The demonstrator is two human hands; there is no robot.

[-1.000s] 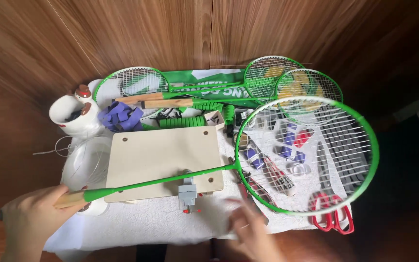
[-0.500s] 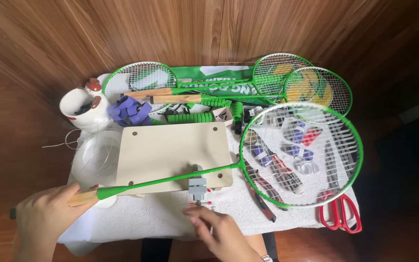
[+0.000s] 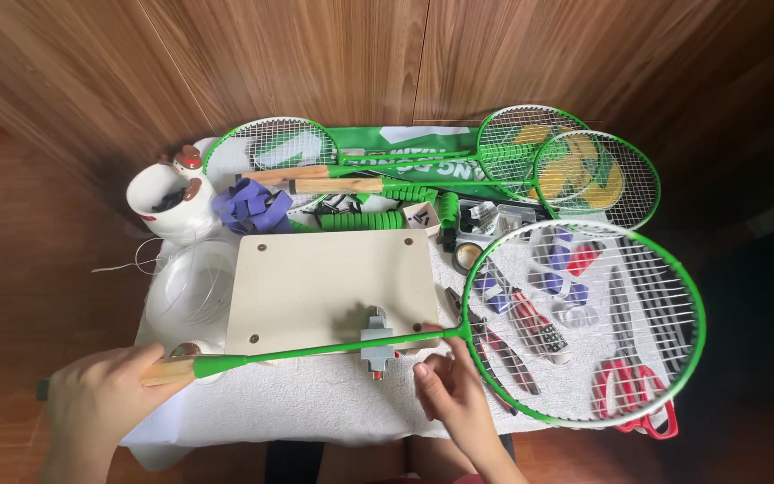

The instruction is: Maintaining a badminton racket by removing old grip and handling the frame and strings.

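A green badminton racket lies across the table, its shaft (image 3: 315,350) resting in a small grey clamp (image 3: 377,345) at the front edge of a pale wooden board (image 3: 329,282). My left hand (image 3: 105,399) is closed around the racket's wooden handle at the lower left. My right hand (image 3: 450,394) sits just below the shaft near the racket's throat, its fingers touching the shaft beside the clamp. The strung head (image 3: 584,318) hovers over tools on the right.
Three more green rackets (image 3: 530,148) and a green racket bag lie at the back. Red scissors (image 3: 624,390), pliers (image 3: 494,345), tape rolls, a purple grip bundle (image 3: 248,206), a white cup (image 3: 167,197) and a string coil (image 3: 190,287) crowd the white-towelled table (image 3: 315,408).
My right hand slid left along the front edge to the shaft by the clamp. The camera view shifted slightly; the racket stayed in the clamp.
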